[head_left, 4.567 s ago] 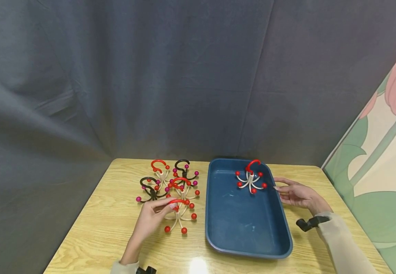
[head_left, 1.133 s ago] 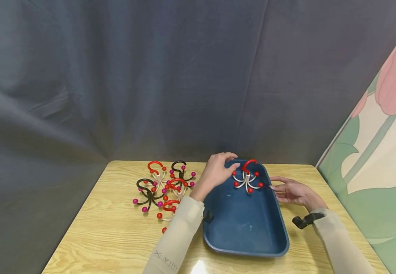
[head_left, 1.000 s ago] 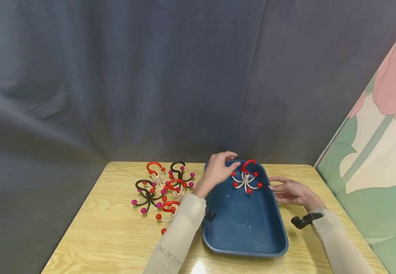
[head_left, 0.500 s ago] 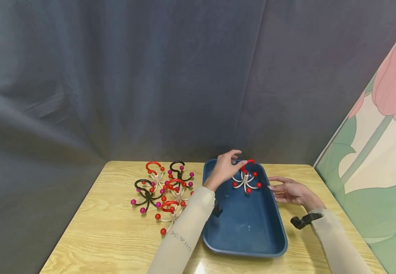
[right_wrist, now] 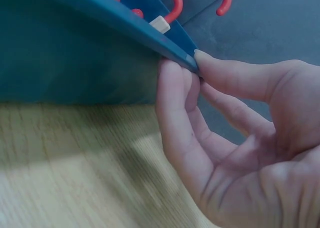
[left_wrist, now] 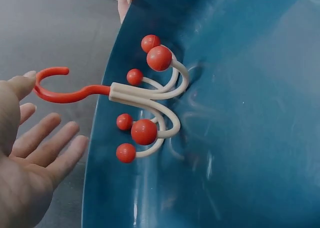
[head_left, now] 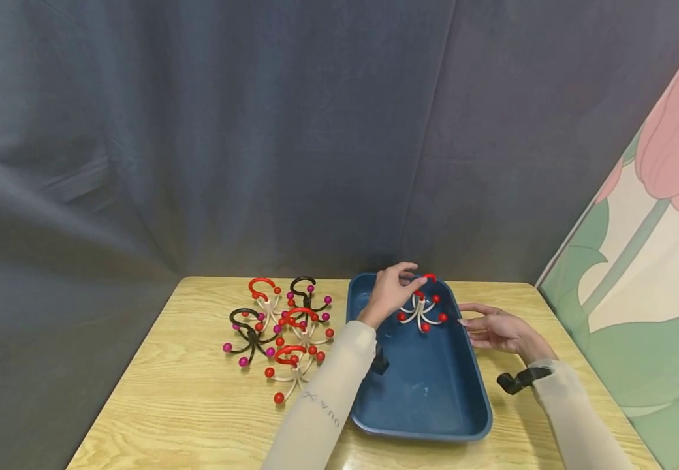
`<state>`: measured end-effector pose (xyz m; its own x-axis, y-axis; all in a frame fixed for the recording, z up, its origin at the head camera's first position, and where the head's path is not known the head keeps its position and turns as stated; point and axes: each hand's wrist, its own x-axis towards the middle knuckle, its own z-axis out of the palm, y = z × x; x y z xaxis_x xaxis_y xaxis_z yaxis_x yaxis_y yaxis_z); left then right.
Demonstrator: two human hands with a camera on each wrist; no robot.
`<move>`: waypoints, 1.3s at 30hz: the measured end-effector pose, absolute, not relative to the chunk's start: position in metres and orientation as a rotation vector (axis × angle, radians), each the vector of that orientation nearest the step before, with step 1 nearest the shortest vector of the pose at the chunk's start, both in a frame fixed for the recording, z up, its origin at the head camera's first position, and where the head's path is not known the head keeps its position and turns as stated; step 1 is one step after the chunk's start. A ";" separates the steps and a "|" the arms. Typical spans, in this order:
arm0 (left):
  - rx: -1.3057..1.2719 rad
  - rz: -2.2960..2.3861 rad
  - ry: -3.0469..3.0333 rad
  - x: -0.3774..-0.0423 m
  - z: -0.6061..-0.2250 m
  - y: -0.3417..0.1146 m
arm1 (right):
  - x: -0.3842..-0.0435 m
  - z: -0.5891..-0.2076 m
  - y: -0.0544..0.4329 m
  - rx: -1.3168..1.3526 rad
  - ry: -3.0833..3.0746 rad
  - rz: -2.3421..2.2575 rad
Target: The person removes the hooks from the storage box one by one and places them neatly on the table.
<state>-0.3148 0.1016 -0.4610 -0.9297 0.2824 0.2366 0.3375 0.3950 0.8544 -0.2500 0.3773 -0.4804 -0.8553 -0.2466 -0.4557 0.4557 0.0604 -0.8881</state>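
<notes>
My left hand reaches over the far part of a blue tray. There, a hook hanger with a red hook, white curved arms and red ball tips stands upright. In the left wrist view, the thumb of that hand lies at the outer bend of the red hook; whether it touches cannot be told. Its other fingers are loosely spread, not round the hook. At the tray's right side, my right hand pinches the rim between thumb and fingers.
Left of the tray, several similar hangers stand close together on the wooden table. Some have red hooks, like the front one; others are black with magenta balls, like one black hanger. A grey curtain hangs behind the table.
My left hand has left the front red-hooked hanger on the table, crossed to the tray and edged right to the hook there. My right hand has stayed at the tray's rim.
</notes>
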 end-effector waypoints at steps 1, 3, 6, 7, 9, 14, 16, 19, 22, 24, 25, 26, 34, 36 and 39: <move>-0.578 -1.617 -2.565 -0.315 -0.462 0.102 | -0.250 -0.480 0.378 0.205 1.843 -1.849; -0.595 -1.647 -2.541 -0.316 -0.464 0.104 | -0.249 -0.481 0.378 0.200 1.834 -1.855; -0.637 -1.673 -2.506 -0.317 -0.465 0.107 | -0.250 -0.482 0.379 0.205 1.826 -1.862; -0.648 -1.671 -2.500 -0.317 -0.465 0.108 | -0.250 -0.482 0.379 0.205 1.823 -1.864; -0.661 -1.654 -2.492 -0.318 -0.465 0.110 | -0.251 -0.482 0.378 0.211 1.818 -1.870; -0.665 -1.624 -2.475 -0.316 -0.465 0.114 | -0.250 -0.483 0.378 0.230 1.809 -1.879; -0.669 -1.626 -2.467 -0.315 -0.465 0.115 | -0.250 -0.482 0.378 0.232 1.816 -1.873; -0.667 -1.635 -2.462 -0.314 -0.466 0.116 | -0.250 -0.482 0.379 0.226 1.823 -1.867; -0.662 -1.658 -2.458 -0.313 -0.468 0.116 | -0.250 -0.482 0.379 0.218 1.824 -1.868; -0.652 -1.687 -2.455 -0.313 -0.470 0.116 | -0.250 -0.483 0.379 0.214 1.819 -1.868; -0.646 -1.705 -2.453 -0.313 -0.471 0.116 | -0.249 -0.483 0.378 0.210 1.813 -1.867; -0.640 -1.718 -2.452 -0.313 -0.472 0.116 | -0.249 -0.484 0.378 0.205 1.807 -1.866; -0.611 -1.811 -2.413 -0.314 -0.477 0.117 | -0.250 -0.483 0.380 0.204 1.783 -1.879; -0.606 -1.810 -2.413 -0.314 -0.477 0.118 | -0.251 -0.483 0.380 0.205 1.787 -1.881; -0.595 -1.791 -2.427 -0.314 -0.475 0.118 | -0.251 -0.484 0.380 0.207 1.794 -1.874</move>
<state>-0.3136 0.1176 -0.4754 -0.9228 0.2662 0.2784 0.3445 0.2469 0.9057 -0.2510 0.3801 -0.4836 -0.8467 -0.2675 -0.4600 0.4712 0.0247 -0.8817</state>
